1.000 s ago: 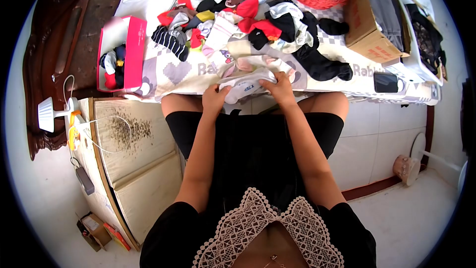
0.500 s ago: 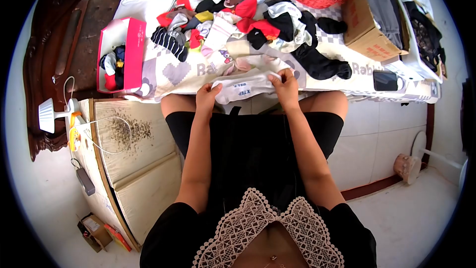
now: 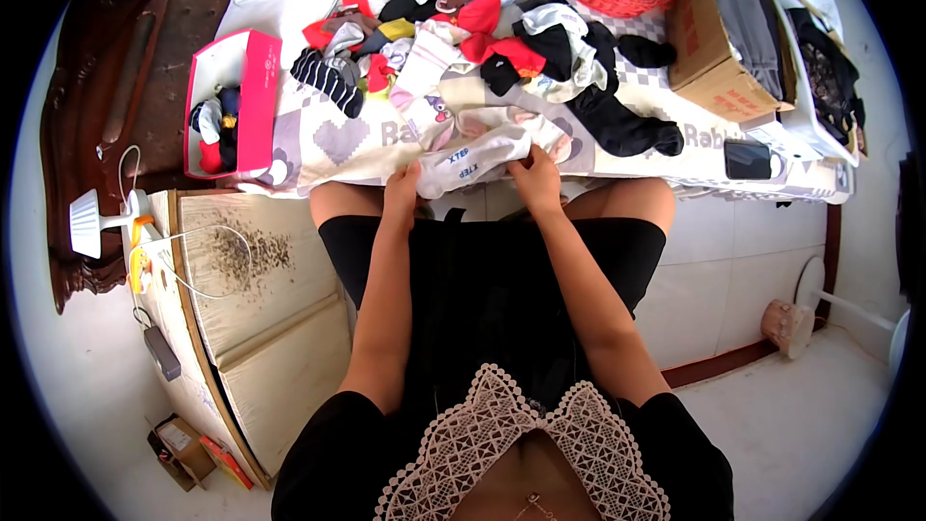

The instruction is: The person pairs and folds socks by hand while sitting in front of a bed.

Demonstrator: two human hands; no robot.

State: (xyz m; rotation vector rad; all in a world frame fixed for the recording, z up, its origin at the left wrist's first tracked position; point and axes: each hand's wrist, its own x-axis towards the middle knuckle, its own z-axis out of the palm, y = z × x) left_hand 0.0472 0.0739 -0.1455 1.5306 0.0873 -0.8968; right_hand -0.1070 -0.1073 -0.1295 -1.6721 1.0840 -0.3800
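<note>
A white sock (image 3: 471,166) with blue XTEP lettering lies between my two hands at the bed's front edge. My left hand (image 3: 402,185) pinches its left end with the fingers closed. At the other end, my right hand (image 3: 535,179) is closed on the sock, thumb and fingers together. Just beyond it, a pale sock with a cartoon print (image 3: 436,116) rests on the sheet. Farther back spreads a heap of mixed socks, with a striped black-and-white sock (image 3: 328,82) at its left and a long black sock (image 3: 627,125) at its right.
A pink box (image 3: 258,101) holding some rolled socks stands at left. At the back right is a red basket (image 3: 617,6) of socks, beside a cardboard box (image 3: 719,72) with dark clothing. A phone (image 3: 748,160) lies near the right edge. A lamp (image 3: 87,224) stands at left.
My right hand has moved left and slightly down, bringing the hands closer together. The sock between them has slackened and tilted, with its lettering now slanting.
</note>
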